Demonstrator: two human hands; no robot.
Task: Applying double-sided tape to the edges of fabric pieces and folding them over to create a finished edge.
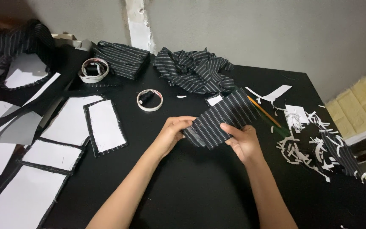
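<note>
Both my hands hold a black piece of fabric with thin white stripes (225, 116) just above the black table (191, 186). My left hand (172, 131) grips its left end with thumb and fingers. Its lower edge is pinched by my right hand (242, 142). The piece slants up to the right, and its far end covers part of a pencil (265, 112).
Several white-lined striped panels (104, 127) lie at the left. A tape roll with a black spool inside (150, 100) and another roll (94, 70) sit further back. Crumpled striped cloth (193, 70) lies at the back. Paper and fabric trimmings (314, 146) litter the right.
</note>
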